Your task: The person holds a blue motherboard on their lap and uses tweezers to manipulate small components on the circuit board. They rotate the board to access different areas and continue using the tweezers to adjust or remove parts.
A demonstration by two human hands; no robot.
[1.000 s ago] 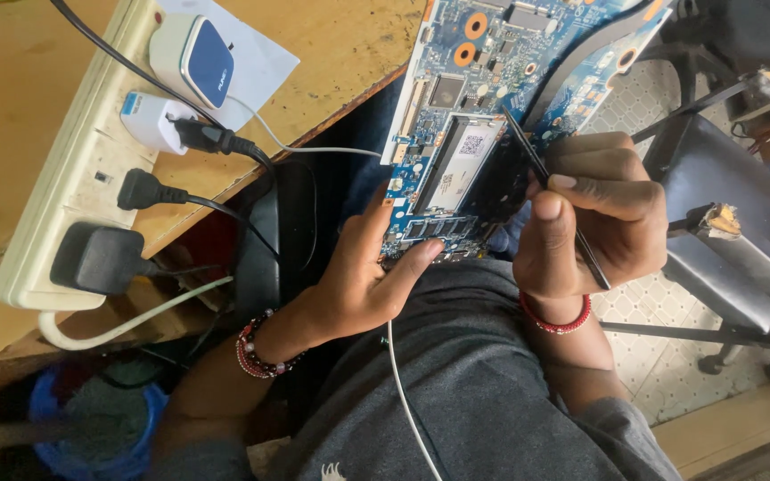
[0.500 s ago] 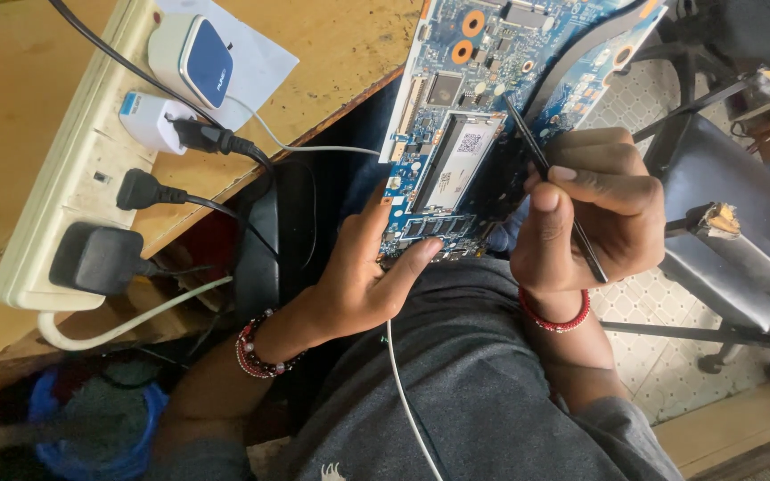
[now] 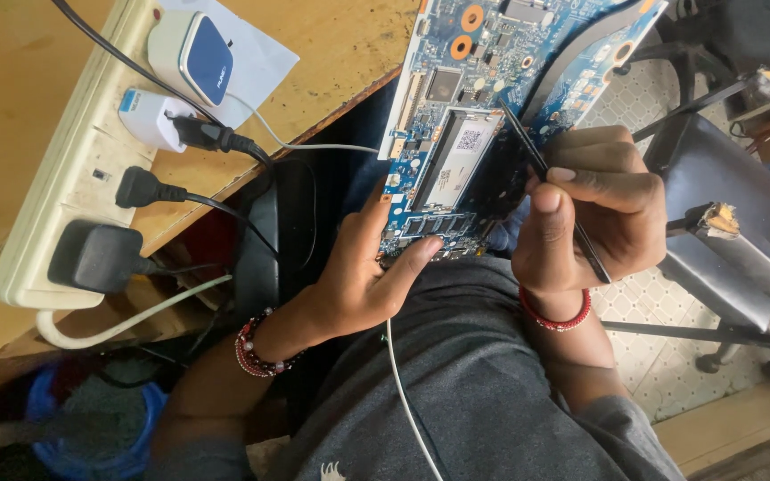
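Left hand: the left hand (image 3: 363,285) grips the lower edge of one blue circuit board (image 3: 483,125), fingers spread narrowly beneath it, thumb on its lower edge.
Right hand: the right hand (image 3: 594,218) pinches one thin black tool (image 3: 550,183), its tip resting on the board just above the fingers.
Board: tilted, held between both hands above the lap, its upper part over the edge of the wooden surface (image 3: 349,44).
Left of the left hand: one cream power strip (image 3: 64,169) carrying four plugs.
Wrists: one beaded bracelet (image 3: 251,352), one red band (image 3: 556,316).
Change: compared with half a second ago, the board and both hands sit almost unchanged.
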